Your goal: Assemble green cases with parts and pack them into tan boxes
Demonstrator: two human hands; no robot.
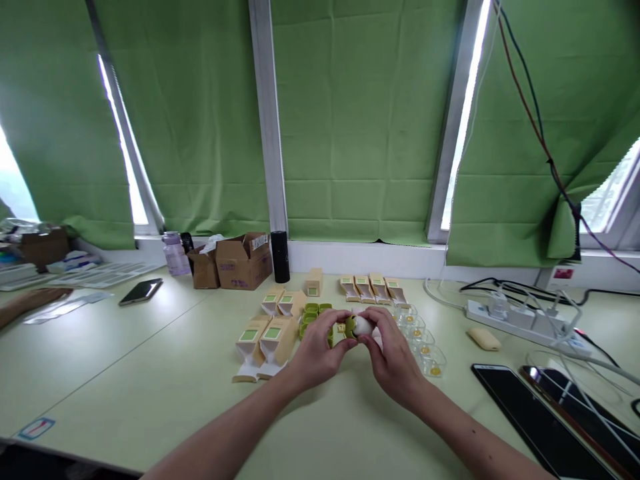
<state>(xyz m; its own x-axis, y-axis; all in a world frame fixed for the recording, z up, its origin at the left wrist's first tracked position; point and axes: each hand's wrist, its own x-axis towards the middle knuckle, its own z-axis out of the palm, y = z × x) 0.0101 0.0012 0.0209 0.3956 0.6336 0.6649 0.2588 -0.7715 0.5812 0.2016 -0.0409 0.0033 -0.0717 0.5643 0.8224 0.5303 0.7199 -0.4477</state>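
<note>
Both hands meet above the middle of the table around a small rounded object (361,325), green at its left end and white at its right. My left hand (323,347) pinches the green end between thumb and fingers. The white end is gripped by my right hand (393,353); its fingers partly hide it. Just behind my left hand are several small green cups (311,311). To the right of my right hand stand several clear plastic cases (425,343) with yellow spots. Open beige cartons (277,337) with green labels lie left of my left hand.
More beige cartons (373,289) lie at the back, with one upright carton (314,283). A black cylinder (280,257) and cardboard boxes (244,261) stand by the wall. At right are a power strip (525,323), cables, a beige mouse-shaped object (483,339) and a black tablet (520,407). Another person's arm (30,303) rests far left.
</note>
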